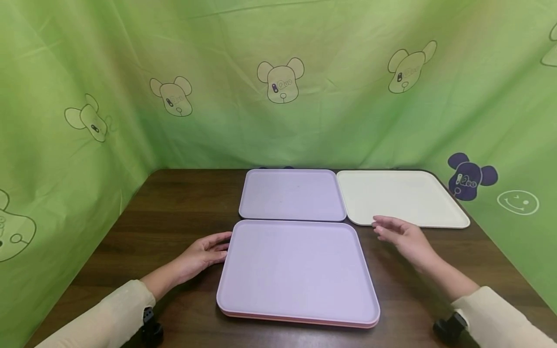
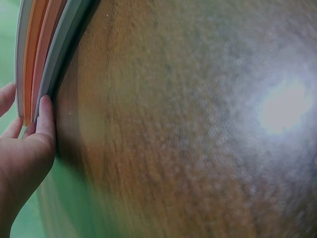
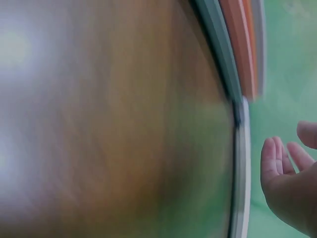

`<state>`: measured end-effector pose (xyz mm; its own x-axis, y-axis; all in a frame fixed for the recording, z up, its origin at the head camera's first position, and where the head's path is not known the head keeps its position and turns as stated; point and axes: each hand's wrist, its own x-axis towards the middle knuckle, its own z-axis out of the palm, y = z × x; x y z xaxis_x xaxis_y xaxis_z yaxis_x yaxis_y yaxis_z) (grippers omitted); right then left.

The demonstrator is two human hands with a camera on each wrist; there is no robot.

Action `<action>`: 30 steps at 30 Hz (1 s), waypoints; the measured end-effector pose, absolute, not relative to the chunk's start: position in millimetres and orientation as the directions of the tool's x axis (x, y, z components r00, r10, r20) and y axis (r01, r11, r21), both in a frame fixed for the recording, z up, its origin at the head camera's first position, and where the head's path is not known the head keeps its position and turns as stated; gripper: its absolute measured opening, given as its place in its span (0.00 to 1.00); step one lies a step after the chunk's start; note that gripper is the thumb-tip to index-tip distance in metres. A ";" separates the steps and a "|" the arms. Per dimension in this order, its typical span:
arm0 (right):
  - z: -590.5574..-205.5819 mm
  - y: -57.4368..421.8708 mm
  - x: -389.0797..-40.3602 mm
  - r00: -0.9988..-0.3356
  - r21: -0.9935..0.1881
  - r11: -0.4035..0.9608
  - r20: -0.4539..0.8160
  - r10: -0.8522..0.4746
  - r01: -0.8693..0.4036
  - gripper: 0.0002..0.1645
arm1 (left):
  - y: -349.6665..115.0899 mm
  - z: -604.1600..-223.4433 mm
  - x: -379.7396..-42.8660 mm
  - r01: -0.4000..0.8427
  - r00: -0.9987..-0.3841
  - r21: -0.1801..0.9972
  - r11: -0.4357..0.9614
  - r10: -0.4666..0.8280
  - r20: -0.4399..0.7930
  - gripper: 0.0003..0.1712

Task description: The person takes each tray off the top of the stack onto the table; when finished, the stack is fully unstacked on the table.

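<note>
A stack of rectangular trays (image 1: 296,270) lies at the front centre of the table, a lavender one on top. In the left wrist view, orange, pink and grey-green tray edges (image 2: 42,44) show in layers. My left hand (image 1: 200,256) is at the stack's left side, its fingertips touching the edges with relaxed fingers. My right hand (image 1: 404,239) hovers right of the stack, near the front edge of a white tray (image 1: 400,198); its fingers are loosely bent and hold nothing. Another lavender tray (image 1: 291,193) lies behind the stack, beside the white one.
The dark wooden table (image 1: 187,208) carries all the trays. A green curtain (image 1: 226,130) printed with bear heads hangs behind the table and along both sides. Black wrist devices (image 1: 151,327) sit at both cream sleeves (image 1: 109,314).
</note>
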<state>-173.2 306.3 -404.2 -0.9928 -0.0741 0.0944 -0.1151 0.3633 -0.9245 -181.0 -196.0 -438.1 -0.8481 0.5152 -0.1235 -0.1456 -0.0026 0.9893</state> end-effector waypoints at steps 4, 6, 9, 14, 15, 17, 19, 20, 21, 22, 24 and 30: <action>-409.6 287.7 -165.4 -0.991 -0.918 0.374 0.110 -0.079 -0.131 0.27 | -196.6 -438.5 -181.0 -0.144 -0.846 0.990 -0.002 0.518 -0.122 0.37; -412.2 281.2 -161.6 -0.991 -0.910 0.393 0.109 -0.075 -0.130 0.26 | -197.1 -438.5 -181.0 -0.144 -0.845 0.990 0.000 0.521 -0.123 0.37; -415.3 274.6 -155.9 -0.993 -0.904 0.412 0.098 -0.070 -0.118 0.26 | -197.2 -438.5 -180.9 -0.145 -0.843 0.989 0.002 0.523 -0.125 0.38; -418.3 267.3 -149.5 -0.992 -0.909 0.398 0.097 -0.083 -0.122 0.27 | -197.0 -438.1 -181.2 -0.142 -0.844 0.990 0.002 0.522 -0.122 0.38; -418.5 266.3 -148.8 -0.992 -0.907 0.402 0.100 -0.081 -0.124 0.27 | -196.9 -437.9 -181.2 -0.141 -0.844 0.990 0.002 0.522 -0.121 0.38; -418.5 264.5 -147.0 -0.993 -0.898 0.423 0.098 -0.071 -0.119 0.27 | -196.9 -437.5 -181.2 -0.141 -0.844 0.990 0.002 0.522 -0.122 0.37; -418.3 263.0 -145.0 -0.994 -0.888 0.446 0.093 -0.060 -0.110 0.28 | -197.0 -437.4 -181.1 -0.142 -0.844 0.990 0.005 0.521 -0.124 0.37; -418.6 262.3 -144.0 -0.994 -0.884 0.456 0.090 -0.057 -0.106 0.28 | -197.1 -437.4 -180.9 -0.143 -0.844 0.990 0.006 0.522 -0.125 0.37; -418.9 261.6 -143.0 -0.995 -0.881 0.462 0.086 -0.054 -0.101 0.29 | -197.2 -437.4 -180.8 -0.143 -0.843 0.990 0.008 0.523 -0.126 0.37; -418.9 260.7 -141.7 -0.996 -0.879 0.468 0.079 -0.050 -0.093 0.29 | -197.3 -437.4 -180.7 -0.144 -0.843 0.989 0.009 0.523 -0.128 0.38; -418.7 259.0 -139.5 -0.997 -0.875 0.478 0.066 -0.039 -0.077 0.29 | -197.4 -437.2 -180.6 -0.144 -0.842 0.989 0.010 0.525 -0.128 0.38; -416.4 254.2 -134.7 -0.998 -0.867 0.495 0.053 -0.026 -0.059 0.33 | -197.4 -436.6 -181.0 -0.134 -0.843 0.991 0.006 0.525 -0.117 0.38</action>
<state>-134.7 254.2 -416.4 -0.9983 -0.0258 0.0528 -0.0586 0.4955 -0.8666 -181.0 -197.4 -436.6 -0.8429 0.5252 -0.1170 -0.1336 0.0064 0.9910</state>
